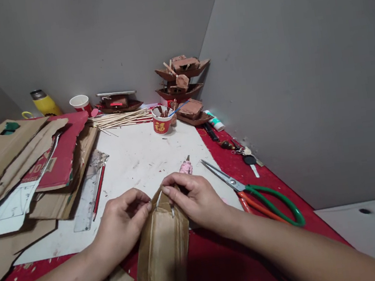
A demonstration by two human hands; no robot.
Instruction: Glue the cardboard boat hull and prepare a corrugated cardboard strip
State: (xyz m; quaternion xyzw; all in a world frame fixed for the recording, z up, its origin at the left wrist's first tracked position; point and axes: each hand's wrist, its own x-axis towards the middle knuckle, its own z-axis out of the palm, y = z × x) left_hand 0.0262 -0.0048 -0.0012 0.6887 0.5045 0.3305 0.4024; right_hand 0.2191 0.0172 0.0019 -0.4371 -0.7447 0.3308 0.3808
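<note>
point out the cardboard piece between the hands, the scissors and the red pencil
Cardboard piece point(165, 251): head view, on its broad central panel.
Scissors point(238, 185): head view, on the metal just beside the pivot.
Red pencil point(99, 192): head view, on the middle of its shaft.

Room over paper point(130, 157), left of apparent tool point(186, 167)

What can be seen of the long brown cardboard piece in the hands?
The long brown cardboard piece looks like a shallow trough: creased floor, raised sides narrowing toward the far end. Whitish streaks, perhaps glue, show there. The left hand appears to pinch its left edge; the right hand pinches its far tip. The near end runs out of the picture.
</note>
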